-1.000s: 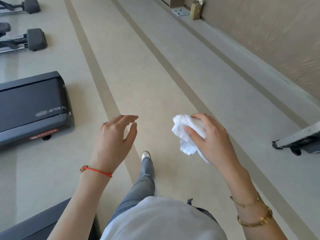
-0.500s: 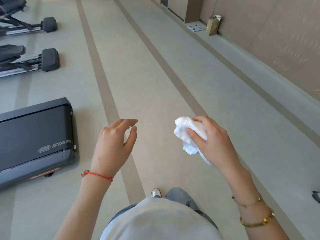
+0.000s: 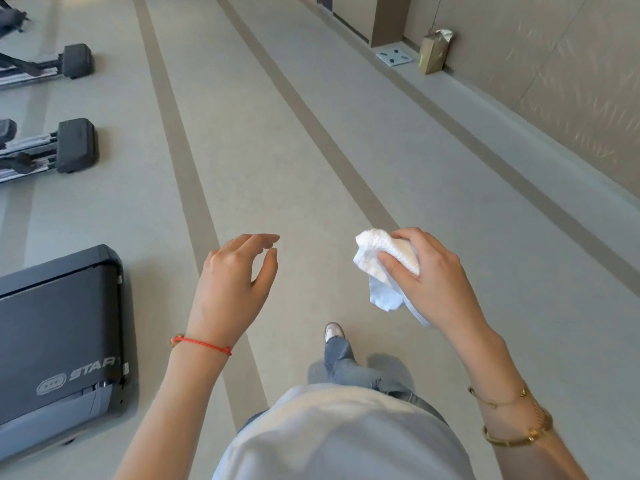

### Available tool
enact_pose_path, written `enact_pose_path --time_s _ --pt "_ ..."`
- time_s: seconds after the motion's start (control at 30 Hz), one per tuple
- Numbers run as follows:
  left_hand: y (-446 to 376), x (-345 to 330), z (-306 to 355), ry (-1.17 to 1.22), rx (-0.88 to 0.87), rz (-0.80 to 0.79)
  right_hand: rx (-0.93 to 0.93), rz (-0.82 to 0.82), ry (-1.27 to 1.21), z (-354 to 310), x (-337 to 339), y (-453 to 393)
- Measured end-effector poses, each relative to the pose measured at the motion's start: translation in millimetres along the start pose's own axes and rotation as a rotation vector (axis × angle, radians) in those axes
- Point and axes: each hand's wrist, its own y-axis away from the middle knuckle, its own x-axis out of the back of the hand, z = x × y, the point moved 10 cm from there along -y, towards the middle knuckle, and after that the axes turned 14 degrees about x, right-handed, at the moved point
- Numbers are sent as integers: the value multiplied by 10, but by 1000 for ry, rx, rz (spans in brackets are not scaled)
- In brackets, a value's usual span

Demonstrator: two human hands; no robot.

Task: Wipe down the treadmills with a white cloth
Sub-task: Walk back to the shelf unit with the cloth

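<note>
Our right hand [image 3: 433, 282] has its grip clamped on the bunched white cloth [image 3: 382, 263], held mid-air over the floor [image 3: 311, 133]. Left hand [image 3: 232, 289] is empty, fingers loosely spread. Treadmill [image 3: 59, 341] end sits low left, well apart from the cloth.

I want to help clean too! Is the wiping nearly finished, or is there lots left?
Nothing here shows a finished machine; I can't tell whether the treadmill at the left was wiped. In hand: the right hand grips the bunched white cloth, touching nothing, while the left hand is empty and the person stands on open floor. Left: put cloth to a treadmill.
</note>
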Motion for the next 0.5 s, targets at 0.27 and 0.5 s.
enact_pose_path --time_s 0.27,0.5 --pt "-2082 -287 197 7 5 76 50 -24 8 551 -20 -2185" --pt "-3570 -540 12 13 51 96 69 -80 -12 896 -377 -3776"
